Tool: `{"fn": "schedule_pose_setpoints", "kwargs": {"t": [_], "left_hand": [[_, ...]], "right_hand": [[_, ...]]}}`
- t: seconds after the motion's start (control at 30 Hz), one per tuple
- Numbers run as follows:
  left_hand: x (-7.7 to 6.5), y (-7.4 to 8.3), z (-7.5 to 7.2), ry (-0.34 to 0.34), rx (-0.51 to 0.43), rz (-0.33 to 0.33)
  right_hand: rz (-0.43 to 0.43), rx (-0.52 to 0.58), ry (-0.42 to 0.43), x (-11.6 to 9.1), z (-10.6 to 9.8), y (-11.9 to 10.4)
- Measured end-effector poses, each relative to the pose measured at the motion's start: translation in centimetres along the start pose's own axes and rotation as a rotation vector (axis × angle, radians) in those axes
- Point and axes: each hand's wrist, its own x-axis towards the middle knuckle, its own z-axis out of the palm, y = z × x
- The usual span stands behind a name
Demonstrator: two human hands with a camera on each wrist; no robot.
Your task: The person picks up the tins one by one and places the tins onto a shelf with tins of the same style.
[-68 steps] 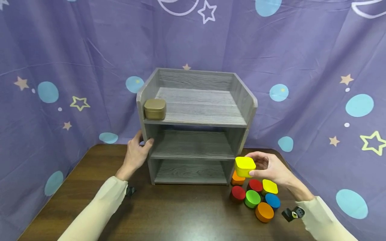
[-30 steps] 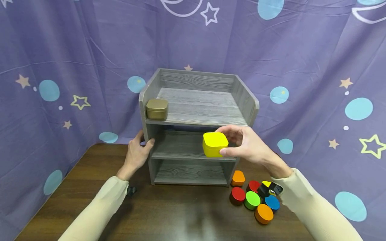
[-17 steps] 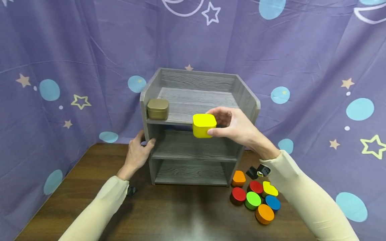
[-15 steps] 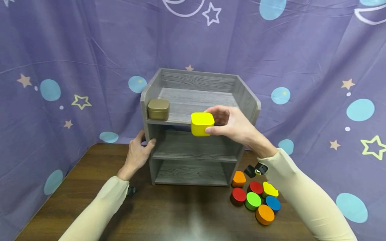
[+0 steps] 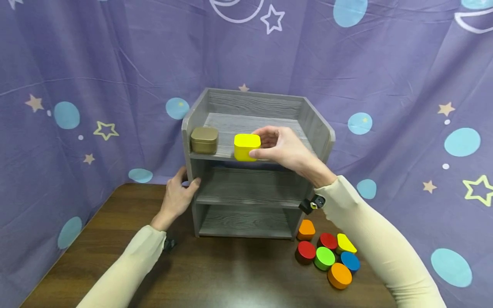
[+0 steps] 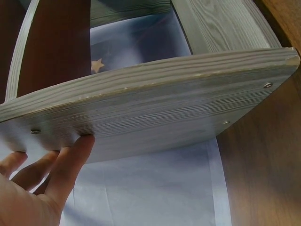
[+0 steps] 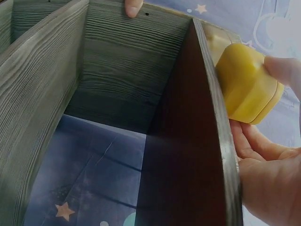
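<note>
My right hand (image 5: 286,147) pinches a square yellow tin (image 5: 243,147) with a rounded lid, thumb in front and fingers behind. In the head view the tin overlaps the front edge of the top board of a grey wooden shelf (image 5: 250,186). The right wrist view shows the yellow tin (image 7: 244,84) right by that board. A gold tin (image 5: 205,140) sits at the top board's left front corner. My left hand (image 5: 178,194) grips the shelf's left side panel, thumb on the inner side. Its fingers (image 6: 70,165) press the panel's outer face in the left wrist view.
Right of the shelf, on the brown table (image 5: 231,278), stand several tins: orange square (image 5: 306,229), red round (image 5: 306,252), another red (image 5: 327,241), green (image 5: 325,258), blue (image 5: 350,262), orange round (image 5: 340,276) and yellow (image 5: 345,244). A purple patterned curtain (image 5: 135,107) hangs behind.
My right hand has carried the yellow tin leftward and up, from above the table tins to the top board's front edge. The left hand keeps its grip on the side panel.
</note>
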Motion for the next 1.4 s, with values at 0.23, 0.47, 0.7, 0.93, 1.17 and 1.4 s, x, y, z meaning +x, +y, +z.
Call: {"fn": "schedule_pose_setpoints", "kwargs": {"t": [0.23, 0.47, 0.7, 0.93, 1.17, 1.4], "left_hand": [[-0.1, 0.3, -0.1, -0.006, -0.007, -0.005], [-0.1, 0.3, -0.1, -0.004, -0.005, 0.003], [-0.1, 0.0, 0.0, -0.005, -0.006, 0.002], [-0.1, 0.1, -0.1, 0.003, -0.002, 0.007], [-0.1, 0.1, 0.0, -0.007, 0.003, 0.0], [-0.1, 0.1, 0.0, 0.001, 0.008, 0.004]], "right_hand": [[0.003, 0.0, -0.012, 1.0, 0.6, 0.3], [0.003, 0.0, -0.03, 1.8, 1.1, 0.0], [0.014, -0.015, -0.033, 2.5, 1.5, -0.3], [0.017, -0.031, -0.036, 2.8, 1.8, -0.5], [0.033, -0.029, -0.03, 3.0, 1.9, -0.5], [0.028, -0.036, -0.035, 3.1, 1.9, -0.6]]}}
